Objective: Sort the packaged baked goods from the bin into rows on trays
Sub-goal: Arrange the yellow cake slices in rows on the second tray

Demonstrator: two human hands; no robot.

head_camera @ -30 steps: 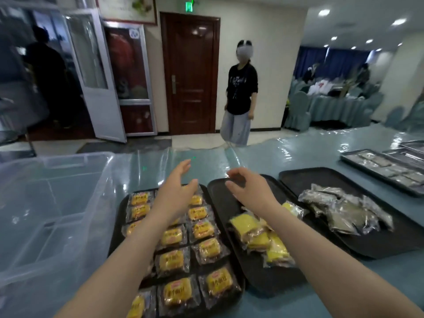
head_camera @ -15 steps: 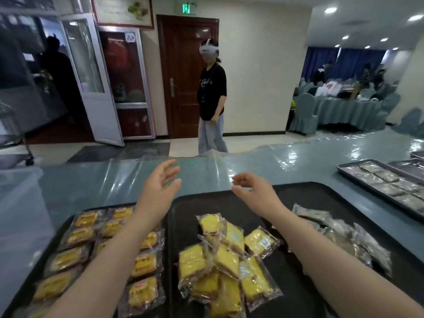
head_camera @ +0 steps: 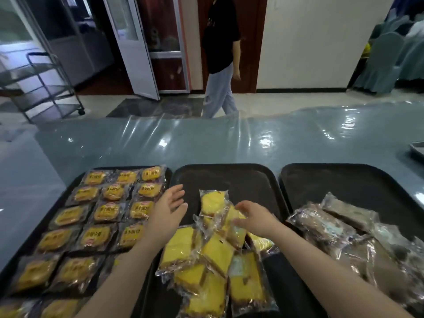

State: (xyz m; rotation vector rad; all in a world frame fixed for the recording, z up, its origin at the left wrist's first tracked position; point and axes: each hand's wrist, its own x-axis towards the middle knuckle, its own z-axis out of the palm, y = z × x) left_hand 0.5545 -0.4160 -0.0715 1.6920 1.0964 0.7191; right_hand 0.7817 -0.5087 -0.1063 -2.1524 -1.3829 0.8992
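fingers (head_camera: 239, 222) on upright-lying cake packet (head_camera: 212, 203)

Yellow bun packets (head_camera: 110, 210) in rows on left tray (head_camera: 68, 203): each wrapper carries red logo patch above line of dark Chinese characters, middle ones reading "小面包"; leading character and logo lettering too blurred to read. No legible print on sponge cake wrappers (head_camera: 213, 255), right of that tray, nor on brown packets (head_camera: 332, 226) further right.

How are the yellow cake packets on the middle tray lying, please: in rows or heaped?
Heaped: the yellow cake packets overlap at odd angles on the middle tray.
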